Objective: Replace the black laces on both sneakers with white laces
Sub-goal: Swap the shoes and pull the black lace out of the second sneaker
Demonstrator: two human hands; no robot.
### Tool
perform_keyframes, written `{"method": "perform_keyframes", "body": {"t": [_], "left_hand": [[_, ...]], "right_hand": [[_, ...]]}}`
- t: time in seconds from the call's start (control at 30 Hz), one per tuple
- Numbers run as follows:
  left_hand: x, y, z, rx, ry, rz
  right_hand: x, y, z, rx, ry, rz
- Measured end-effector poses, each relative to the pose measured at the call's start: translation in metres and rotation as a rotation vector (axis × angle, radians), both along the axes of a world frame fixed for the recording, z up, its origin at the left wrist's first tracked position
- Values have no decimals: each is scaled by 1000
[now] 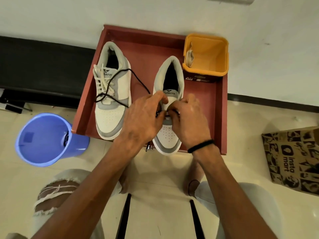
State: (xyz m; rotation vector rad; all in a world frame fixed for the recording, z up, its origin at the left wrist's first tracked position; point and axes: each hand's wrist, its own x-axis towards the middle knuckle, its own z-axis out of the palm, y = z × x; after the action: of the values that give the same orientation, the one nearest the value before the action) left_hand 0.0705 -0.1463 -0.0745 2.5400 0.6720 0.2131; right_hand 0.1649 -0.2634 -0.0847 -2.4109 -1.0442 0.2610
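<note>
Head | orange tub [217, 54]: white lace [189, 56] | blue bucket [43, 149]: black lace [66, 138]

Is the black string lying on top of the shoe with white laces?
Touching. The head view shows the black lace draped across the left sneaker, crossing its white laces.

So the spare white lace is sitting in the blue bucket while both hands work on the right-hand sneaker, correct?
Not quite. The head view shows the white lace in the orange tub, not the blue bucket. Both the left hand and right hand are on the right-hand sneaker.
</note>
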Motion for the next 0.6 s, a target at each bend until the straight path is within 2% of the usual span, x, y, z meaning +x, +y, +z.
{"method": "perform_keyframes", "body": {"t": [0.07,0.13,0.2,0.27,0.3,0.33,0.4,0.53,0.6], "left_hand": [[-4,-2,0,26,12,-19],[-9,-4,-1,69,28,-30],[-10,-6,-2,98,29,-37],[-7,-6,0,117,11,-36],[-4,-5,1,120,-8,-30],[-2,-5,2,107,-31,-18],[4,-4,3,64,-69,12],[6,-7,6,6,-163,57],[5,-9,11,10,-209,73]], "right_hand": [[0,-10,3,105,129,-86],[2,-21,11,221,362,-248],[6,-26,23,480,757,-458],[10,-25,39,804,1175,-570],[11,-24,45,891,1288,-593],[12,-23,48,915,1319,-599],[12,-23,48,835,1200,-548],[11,-30,33,343,590,-258],[6,-28,28,178,431,-131]]}}
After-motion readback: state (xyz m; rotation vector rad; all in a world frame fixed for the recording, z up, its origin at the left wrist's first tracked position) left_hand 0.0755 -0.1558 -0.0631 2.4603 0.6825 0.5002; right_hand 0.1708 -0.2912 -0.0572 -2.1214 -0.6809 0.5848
